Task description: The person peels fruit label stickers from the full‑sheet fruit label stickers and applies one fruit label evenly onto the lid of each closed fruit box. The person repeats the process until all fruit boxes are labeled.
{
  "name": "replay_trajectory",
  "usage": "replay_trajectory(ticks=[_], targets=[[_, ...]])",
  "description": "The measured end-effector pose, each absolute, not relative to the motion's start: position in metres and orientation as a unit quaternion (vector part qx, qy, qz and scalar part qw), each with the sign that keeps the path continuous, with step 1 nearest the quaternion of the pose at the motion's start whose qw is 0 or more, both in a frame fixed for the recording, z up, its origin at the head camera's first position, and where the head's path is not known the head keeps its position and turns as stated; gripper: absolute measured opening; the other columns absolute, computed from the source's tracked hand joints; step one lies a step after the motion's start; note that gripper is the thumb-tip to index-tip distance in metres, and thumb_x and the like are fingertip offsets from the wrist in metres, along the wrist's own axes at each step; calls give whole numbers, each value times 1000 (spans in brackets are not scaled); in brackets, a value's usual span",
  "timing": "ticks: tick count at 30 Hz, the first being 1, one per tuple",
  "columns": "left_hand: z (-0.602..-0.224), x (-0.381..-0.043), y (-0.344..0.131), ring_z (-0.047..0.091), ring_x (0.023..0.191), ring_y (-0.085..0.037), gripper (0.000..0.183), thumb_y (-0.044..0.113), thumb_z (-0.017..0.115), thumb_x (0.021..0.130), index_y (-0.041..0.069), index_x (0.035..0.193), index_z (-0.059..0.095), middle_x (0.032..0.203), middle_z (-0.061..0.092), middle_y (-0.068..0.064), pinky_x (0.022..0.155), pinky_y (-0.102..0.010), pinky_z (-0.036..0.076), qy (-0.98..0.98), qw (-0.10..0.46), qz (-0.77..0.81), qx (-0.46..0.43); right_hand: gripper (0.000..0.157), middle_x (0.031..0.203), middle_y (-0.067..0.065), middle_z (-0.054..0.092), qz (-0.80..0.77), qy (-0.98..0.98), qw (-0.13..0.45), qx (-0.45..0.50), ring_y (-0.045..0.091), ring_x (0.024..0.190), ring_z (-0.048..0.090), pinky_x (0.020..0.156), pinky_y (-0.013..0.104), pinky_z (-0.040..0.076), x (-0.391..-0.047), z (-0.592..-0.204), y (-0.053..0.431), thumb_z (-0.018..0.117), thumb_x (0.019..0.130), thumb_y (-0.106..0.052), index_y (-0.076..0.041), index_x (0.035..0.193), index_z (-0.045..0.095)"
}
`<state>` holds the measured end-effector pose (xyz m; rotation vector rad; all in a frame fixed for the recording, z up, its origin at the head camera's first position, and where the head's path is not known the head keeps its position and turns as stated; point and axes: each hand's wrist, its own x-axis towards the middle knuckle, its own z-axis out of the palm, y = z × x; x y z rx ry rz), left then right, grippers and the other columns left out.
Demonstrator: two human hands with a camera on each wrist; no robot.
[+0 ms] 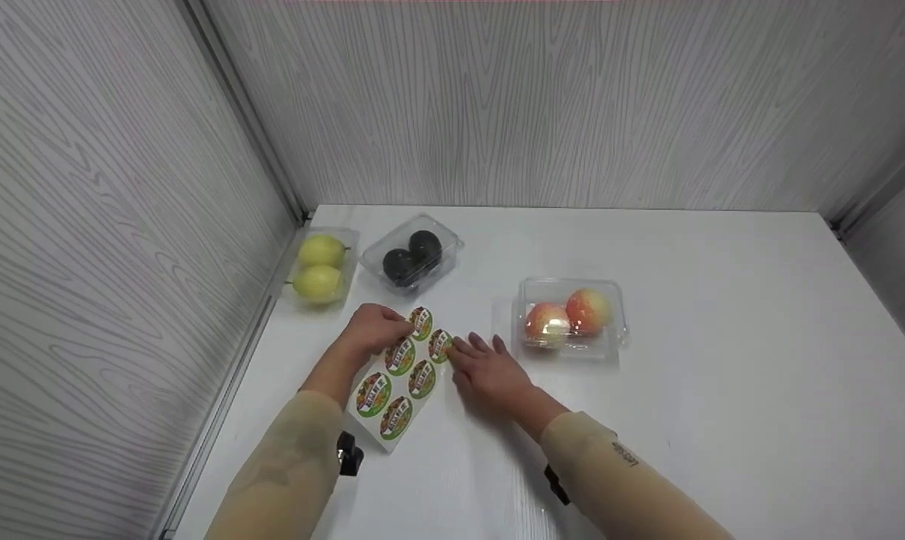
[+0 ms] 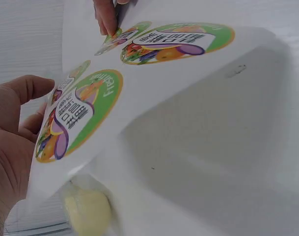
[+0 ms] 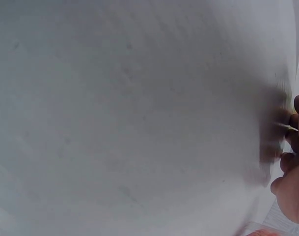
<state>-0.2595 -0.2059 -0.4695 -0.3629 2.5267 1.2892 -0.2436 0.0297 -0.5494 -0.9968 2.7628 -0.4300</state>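
Hands, two. Left hand [image 1: 375, 328]: at the far left edge of the label sheet [image 1: 399, 385], thumb and fingers pinching that edge. Right hand [image 1: 494, 375]: at the sheet's far right side, fingers extended and somewhat spread, fingertips on one label; whether any label edge is nipped between them cannot be told.

Label sheet, one: on the white table [image 1: 723, 337], between the hands, lying aslant. In the left wrist view part of it stands bowed up off the table. The left-hand pinch probably steadies the sheet, while the right hand appears placed to work at the label's rim.

Labels [image 1: 396, 418], six: round, printed with fruit, in two rows of three on the sheet.

Wrist-worn black devices, two: one [image 1: 350, 454] left of the sheet's near end, one [image 1: 556, 484] well to its right.

Clear boxes, three, seemingly set aside to leave the sheet room:
– dark fruit box [image 1: 392, 240], just beyond the sheet's far end; two dark fruits [image 1: 425, 247].
– yellow fruit box [image 1: 353, 259], beyond and left of the sheet; two yellow fruits [image 1: 319, 285].
– red-yellow fruit box [image 1: 527, 291], right of the sheet, apart from it; two red-yellow fruits [image 1: 589, 311].
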Motion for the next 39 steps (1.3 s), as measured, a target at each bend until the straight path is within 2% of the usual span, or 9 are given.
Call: replay_trajectory(ticks=[5,10,15,19,22,26,31,39], targets=[[-469,-262,-197,62,83,-18,26,13,70,92,-5,110,77,97,72,-10,66,-28,48,882,154,437,-81,51,167,8,41,-176,934,83,-300,36,157,30,126,62,18,-243,-549,39,50,113,-28,-11,161,48],[-457,-261,-191,64,89,-20,24,9,67,92,-5,109,78,99,72,-11,76,-31,52,893,126,430,-48,49,165,12,44,-286,921,49,-260,36,157,31,127,59,19,-241,-528,42,54,110,-20,-6,157,51],[-429,-258,-183,65,84,-20,19,10,65,96,-1,104,79,93,73,-9,75,-34,53,903,101,418,-12,43,153,13,58,-368,898,-63,-234,34,148,47,123,54,30,-241,-495,49,64,106,-15,-5,147,61],[-407,-254,-171,67,89,-22,23,12,66,98,-1,112,78,100,74,-11,82,-38,56,910,75,407,5,36,141,12,68,-419,876,-137,-196,32,137,60,116,51,42,-241,-472,59,69,103,-11,-5,138,69],[-395,-250,-159,66,92,-22,25,13,66,100,-1,118,76,104,73,-11,84,-38,56,913,57,404,11,35,141,9,68,-460,865,-133,-147,27,138,60,115,49,45,-240,-456,65,69,104,-15,-9,138,71],[-382,-245,-140,65,87,-21,23,13,65,101,1,116,78,99,73,-9,79,-36,56,913,16,406,37,34,142,8,68,-502,848,-133,-104,22,136,61,114,47,46,-238,-439,71,70,103,-20,-13,137,73],[-372,-239,-114,67,83,-17,22,14,65,102,4,114,80,95,75,-4,76,-35,57,905,-27,420,64,32,137,5,70,-530,825,-165,-105,20,134,63,113,47,47,-233,-420,77,74,102,-20,-15,133,76],[-368,-234,-89,68,83,-15,20,19,66,105,7,113,80,94,75,-1,74,-30,58,880,-37,466,81,26,136,1,71,-561,799,-184,-115,17,136,60,116,44,44,-233,-408,85,74,102,-16,-14,128,78]])
